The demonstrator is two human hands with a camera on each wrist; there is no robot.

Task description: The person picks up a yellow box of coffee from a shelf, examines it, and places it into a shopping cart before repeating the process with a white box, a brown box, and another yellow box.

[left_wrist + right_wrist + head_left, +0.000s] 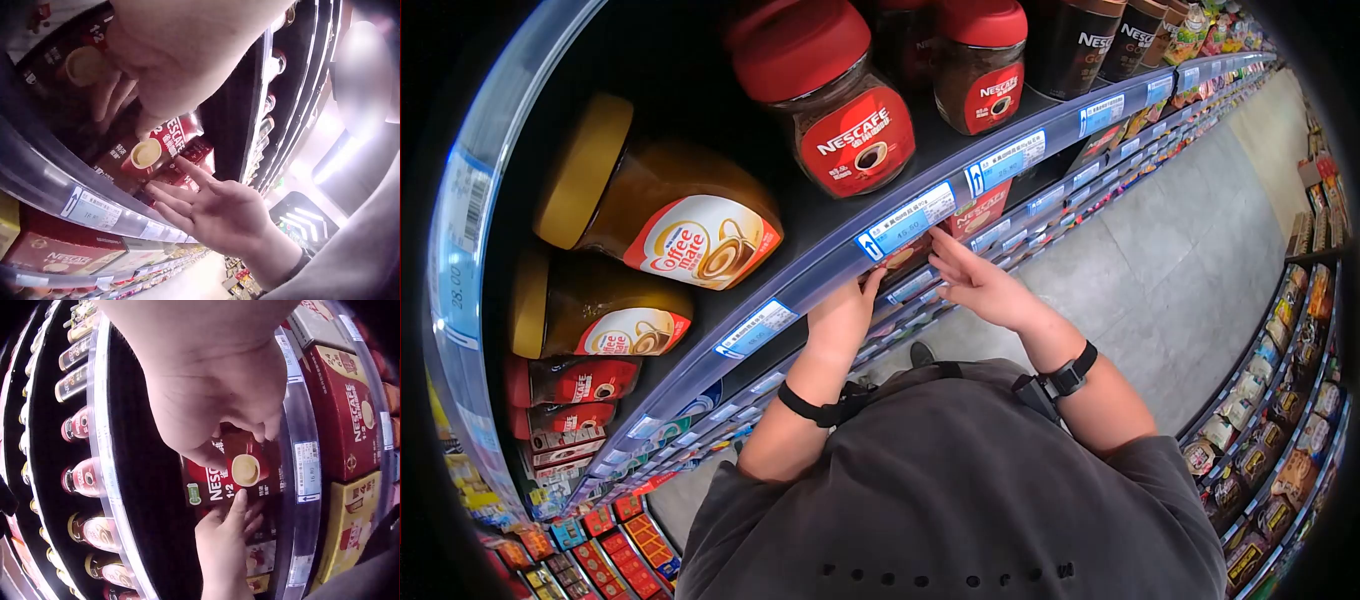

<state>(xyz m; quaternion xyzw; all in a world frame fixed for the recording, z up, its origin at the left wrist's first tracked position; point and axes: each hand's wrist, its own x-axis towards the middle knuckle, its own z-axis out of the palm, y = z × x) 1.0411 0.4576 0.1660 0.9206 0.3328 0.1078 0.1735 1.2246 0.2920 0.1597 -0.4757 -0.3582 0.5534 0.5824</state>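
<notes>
The red-and-brown rectangular cardboard coffee box [245, 470] is between the fingers of the left hand [843, 318] and right hand [992, 292], which stand apart, unclamped; uneven pushing could perhaps turn it askew

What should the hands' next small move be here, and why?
Perhaps close the right hand on the Nescafe box: its fingers look extended rather than curled round it, while the left hand has its thumb on the printed front.

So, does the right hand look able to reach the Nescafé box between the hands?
Probably yes: the right hand is beside the Nescafé box, fingers extended, with nothing visible blocking it; the left hand covers only part.
</notes>
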